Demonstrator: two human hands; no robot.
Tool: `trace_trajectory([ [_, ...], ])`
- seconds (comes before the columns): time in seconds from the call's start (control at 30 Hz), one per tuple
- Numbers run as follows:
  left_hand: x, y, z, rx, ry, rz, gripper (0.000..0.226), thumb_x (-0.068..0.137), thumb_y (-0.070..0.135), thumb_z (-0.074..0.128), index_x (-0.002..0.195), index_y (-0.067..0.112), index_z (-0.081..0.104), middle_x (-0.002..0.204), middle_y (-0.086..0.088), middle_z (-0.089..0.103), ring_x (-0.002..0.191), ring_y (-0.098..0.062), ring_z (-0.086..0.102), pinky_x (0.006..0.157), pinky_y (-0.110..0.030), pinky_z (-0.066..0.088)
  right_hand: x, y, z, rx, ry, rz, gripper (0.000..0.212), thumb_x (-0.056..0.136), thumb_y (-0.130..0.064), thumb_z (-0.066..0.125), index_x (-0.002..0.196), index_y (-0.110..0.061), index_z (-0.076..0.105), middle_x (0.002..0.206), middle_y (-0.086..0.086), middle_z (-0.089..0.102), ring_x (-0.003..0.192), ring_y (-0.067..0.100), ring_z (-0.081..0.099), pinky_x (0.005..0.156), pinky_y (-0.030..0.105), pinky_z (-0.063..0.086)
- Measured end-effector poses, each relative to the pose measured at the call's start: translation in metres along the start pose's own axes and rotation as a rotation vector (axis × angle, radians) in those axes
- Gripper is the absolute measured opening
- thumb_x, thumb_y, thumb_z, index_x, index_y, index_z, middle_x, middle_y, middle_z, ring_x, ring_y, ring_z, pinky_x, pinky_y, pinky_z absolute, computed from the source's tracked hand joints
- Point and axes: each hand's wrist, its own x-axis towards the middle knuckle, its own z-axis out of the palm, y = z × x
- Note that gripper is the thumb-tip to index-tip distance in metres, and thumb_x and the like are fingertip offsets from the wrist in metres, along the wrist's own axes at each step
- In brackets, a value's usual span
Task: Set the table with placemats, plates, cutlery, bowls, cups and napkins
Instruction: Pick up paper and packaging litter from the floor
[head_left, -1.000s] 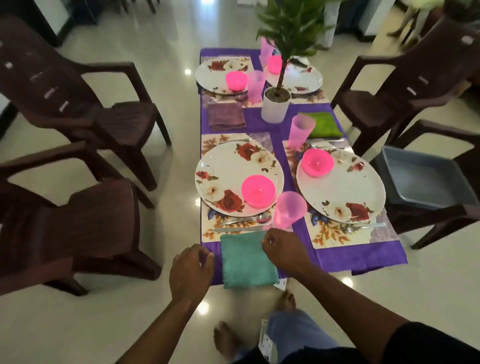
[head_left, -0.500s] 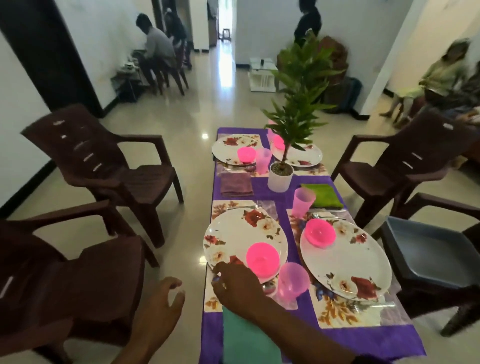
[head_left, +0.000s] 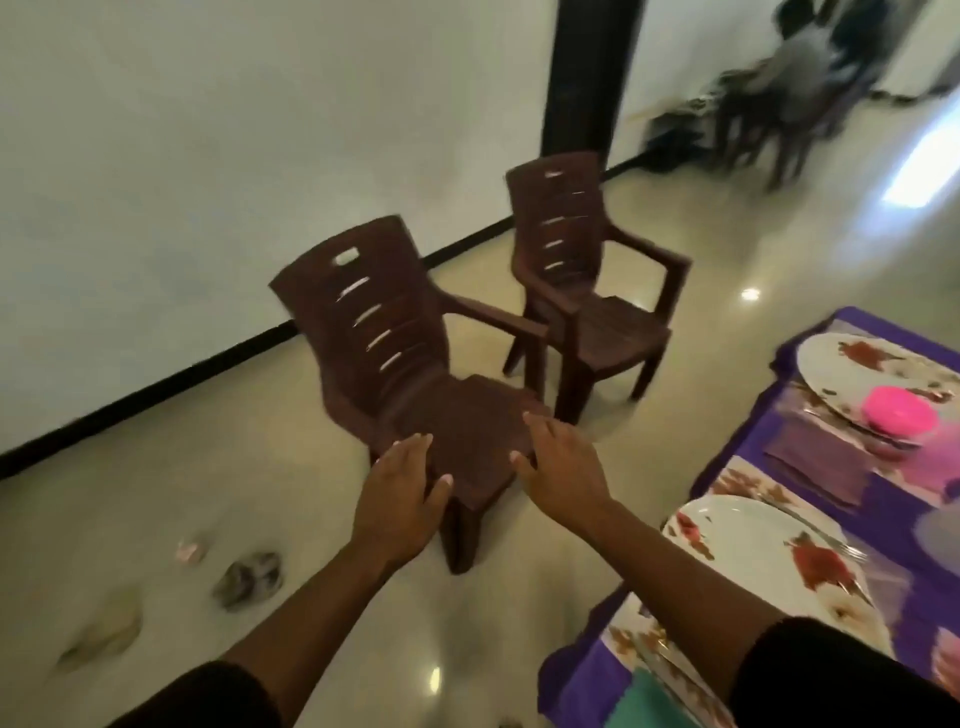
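Glossy cream floor (head_left: 171, 499), white wall (head_left: 208, 130), purple-clothed table (head_left: 727, 457) at right

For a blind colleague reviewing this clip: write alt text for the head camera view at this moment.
Both hands, the left hand and right hand, reach with fingers spread toward the seat of the nearer brown plastic chair; contact is unclear. A second chair stands behind it, and at right is the edge of a purple-clothed table with floral plates and a pink bowl.

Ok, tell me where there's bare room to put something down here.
Free: the near chair's seat ahead of both hands, the far chair's seat, and the floor along the wall. Crowded: the purple-clothed table, packed with plates, mats and a pink bowl.
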Motion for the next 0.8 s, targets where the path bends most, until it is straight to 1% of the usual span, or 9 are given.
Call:
trace_trajectory([
  [0.13, -0.036, -0.060, -0.023, 0.024, 0.063, -0.143, 0.061, 0.102, 0.043, 0.050, 0.153, 0.010, 0.045, 0.155, -0.012, 0.049, 0.143, -0.029, 0.045, 0.119, -0.039, 0.033, 0.034, -0.067, 0.034, 0.014, -0.114, -0.167, 0.063, 0.101, -0.050, 0.048, 0.155, -0.020, 0.037, 0.151, 0.009, 0.048, 0.138, 0.030, 0.045, 0.110, 0.047, 0.043],
  [0.27, -0.096, -0.127, -0.033, 0.013, 0.084, -0.378, 0.054, 0.103, 0.040, 0.055, 0.150, 0.015, 0.048, 0.153, -0.006, 0.051, 0.143, -0.025, 0.044, 0.117, -0.033, 0.027, 0.034, -0.146, 0.077, 0.067, -0.214, -0.350, 0.059, 0.098, -0.047, 0.052, 0.149, -0.018, 0.046, 0.145, 0.010, 0.054, 0.132, 0.033, 0.050, 0.107, 0.048, 0.044],
  [0.4, -0.157, -0.193, -0.032, -0.067, 0.008, -0.584, 0.051, 0.104, 0.043, 0.053, 0.149, 0.019, 0.049, 0.154, -0.003, 0.050, 0.143, -0.023, 0.045, 0.117, -0.035, 0.034, 0.017, -0.215, 0.128, 0.083, -0.346, -0.464, 0.051, 0.097, -0.041, 0.057, 0.139, -0.011, 0.056, 0.135, 0.013, 0.061, 0.126, 0.034, 0.054, 0.106, 0.047, 0.045],
  [0.53, -0.209, -0.264, -0.044, -0.177, -0.029, -0.789, 0.051, 0.104, 0.044, 0.054, 0.150, 0.023, 0.049, 0.155, 0.001, 0.048, 0.138, -0.022, 0.049, 0.117, -0.033, 0.034, 0.004, -0.291, 0.176, 0.037, -0.503, -0.600, 0.053, 0.100, -0.043, 0.053, 0.146, -0.016, 0.051, 0.139, 0.010, 0.059, 0.128, 0.031, 0.053, 0.105, 0.044, 0.046],
  [0.63, -0.222, -0.290, -0.058, -0.232, -0.029, -0.847, 0.050, 0.103, 0.045, 0.054, 0.149, 0.025, 0.049, 0.153, 0.004, 0.051, 0.133, -0.020, 0.053, 0.113, -0.030, 0.037, 0.010, -0.329, 0.188, 0.012, -0.565, -0.637, 0.052, 0.101, -0.044, 0.053, 0.147, -0.019, 0.049, 0.135, 0.009, 0.059, 0.126, 0.029, 0.052, 0.103, 0.043, 0.046],
  [0.67, -0.237, -0.329, -0.072, -0.253, -0.012, -0.898, 0.049, 0.104, 0.044, 0.054, 0.148, 0.025, 0.050, 0.152, 0.003, 0.053, 0.133, -0.020, 0.054, 0.112, -0.029, 0.037, 0.010, -0.374, 0.211, 0.000, -0.574, -0.683, 0.052, 0.102, -0.043, 0.053, 0.147, -0.019, 0.048, 0.135, 0.009, 0.059, 0.126, 0.029, 0.052, 0.103, 0.043, 0.046],
  [0.73, -0.242, -0.344, -0.084, -0.242, 0.010, -0.914, 0.047, 0.104, 0.041, 0.055, 0.147, 0.022, 0.051, 0.149, 0.001, 0.056, 0.133, -0.020, 0.055, 0.109, -0.029, 0.039, 0.010, -0.397, 0.215, 0.024, -0.605, -0.681, 0.051, 0.102, -0.040, 0.055, 0.147, -0.018, 0.049, 0.138, 0.008, 0.058, 0.128, 0.028, 0.051, 0.105, 0.041, 0.044],
  [0.77, -0.256, -0.374, -0.093, -0.274, 0.014, -0.972, 0.046, 0.104, 0.041, 0.056, 0.146, 0.022, 0.052, 0.147, 0.001, 0.058, 0.131, -0.020, 0.056, 0.107, -0.029, 0.040, 0.007, -0.430, 0.235, 0.031, -0.644, -0.702, 0.051, 0.102, -0.040, 0.055, 0.147, -0.019, 0.048, 0.139, 0.007, 0.057, 0.128, 0.027, 0.050, 0.105, 0.040, 0.044],
  [0.8, -0.264, -0.381, -0.099, -0.279, 0.020, -0.996, 0.045, 0.103, 0.041, 0.056, 0.145, 0.023, 0.053, 0.145, 0.002, 0.059, 0.128, -0.020, 0.058, 0.105, -0.028, 0.041, 0.004, -0.444, 0.244, 0.022, -0.676, -0.716, 0.051, 0.102, -0.040, 0.055, 0.147, -0.019, 0.048, 0.139, 0.006, 0.057, 0.128, 0.026, 0.050, 0.106, 0.039, 0.044],
])
